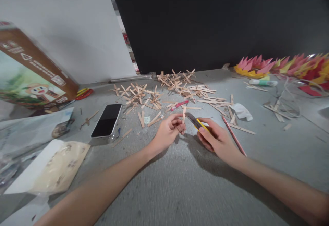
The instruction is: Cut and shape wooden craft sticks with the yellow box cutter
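Note:
Between the thumb and fingers of my left hand (171, 129) a short wooden craft stick (184, 114) stands upright. My right hand (218, 138) is closed around a yellow and black utility knife (199, 125), its tip pointing up and left, close beside the stick. I cannot tell whether the blade touches the wood. Just beyond my hands lie a heap of craft sticks crossed into star shapes (140, 94), loose craft sticks (214, 99) and a red strip (179, 105). A reddish pencil (233, 135) rests right of my right hand.
A phone (106, 120) lies to the left, with a cream plastic packet (61, 166) nearer me. A brown box (33, 68) stands far left. To the right are crumpled tissue (241, 111), a glue stick (263, 82) and pink-yellow paper crafts (254, 67). A black panel (218, 23) rises behind.

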Action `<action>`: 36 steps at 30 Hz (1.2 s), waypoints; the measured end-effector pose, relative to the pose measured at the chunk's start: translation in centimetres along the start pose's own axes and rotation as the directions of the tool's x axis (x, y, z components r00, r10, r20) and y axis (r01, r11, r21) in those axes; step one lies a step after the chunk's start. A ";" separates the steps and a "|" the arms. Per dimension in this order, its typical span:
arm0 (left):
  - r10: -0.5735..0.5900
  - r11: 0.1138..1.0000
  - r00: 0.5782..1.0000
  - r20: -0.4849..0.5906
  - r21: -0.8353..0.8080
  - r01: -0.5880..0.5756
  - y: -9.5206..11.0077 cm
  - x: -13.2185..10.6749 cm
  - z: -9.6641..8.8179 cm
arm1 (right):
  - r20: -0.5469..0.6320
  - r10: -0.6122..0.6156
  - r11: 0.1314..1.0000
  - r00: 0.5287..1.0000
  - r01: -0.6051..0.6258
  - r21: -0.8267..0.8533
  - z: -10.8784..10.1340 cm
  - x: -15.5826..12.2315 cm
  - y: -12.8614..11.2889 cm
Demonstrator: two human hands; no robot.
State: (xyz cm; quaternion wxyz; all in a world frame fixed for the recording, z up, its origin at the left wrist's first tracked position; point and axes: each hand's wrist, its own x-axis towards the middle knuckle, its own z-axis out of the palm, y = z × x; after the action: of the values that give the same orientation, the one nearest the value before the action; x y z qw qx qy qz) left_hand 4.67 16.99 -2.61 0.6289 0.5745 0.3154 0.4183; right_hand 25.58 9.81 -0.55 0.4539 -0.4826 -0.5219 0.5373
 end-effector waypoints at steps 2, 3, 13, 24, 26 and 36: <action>-0.005 1.000 1.000 -0.016 0.000 0.005 0.2 0.0 0.0 | 0.010 -0.001 0.999 1.000 0.001 -0.036 0.1 -0.2 -0.1; -0.016 1.000 1.000 -0.027 -0.001 0.016 0.3 0.0 0.0 | 0.015 -0.005 0.998 1.000 0.006 -0.056 0.1 -0.3 -0.1; 0.010 0.996 1.000 -0.014 0.088 -0.009 0.8 -0.1 0.5 | -0.003 -0.010 0.982 1.000 0.009 -0.187 -0.1 -0.3 0.6; 0.088 0.989 0.994 -0.067 0.125 -0.079 0.5 -0.3 0.9 | 0.005 -0.028 0.956 1.000 0.028 -0.292 -0.2 -0.4 0.5; 0.094 0.989 0.994 -0.052 0.123 -0.087 0.6 -0.4 0.9 | 0.005 -0.029 0.959 1.000 0.030 -0.282 -0.1 -0.5 0.5; 0.137 0.979 0.990 -0.031 0.157 -0.130 0.9 -0.6 1.1 | 0.021 -0.009 0.982 1.000 0.013 -0.188 0.0 -0.5 0.3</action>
State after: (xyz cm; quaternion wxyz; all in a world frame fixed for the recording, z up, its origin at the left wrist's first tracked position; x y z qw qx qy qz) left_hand 5.15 15.92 -1.62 0.5463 0.6324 0.3207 0.4458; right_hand 25.63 9.34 -0.83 0.4041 -0.5149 -0.5775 0.4879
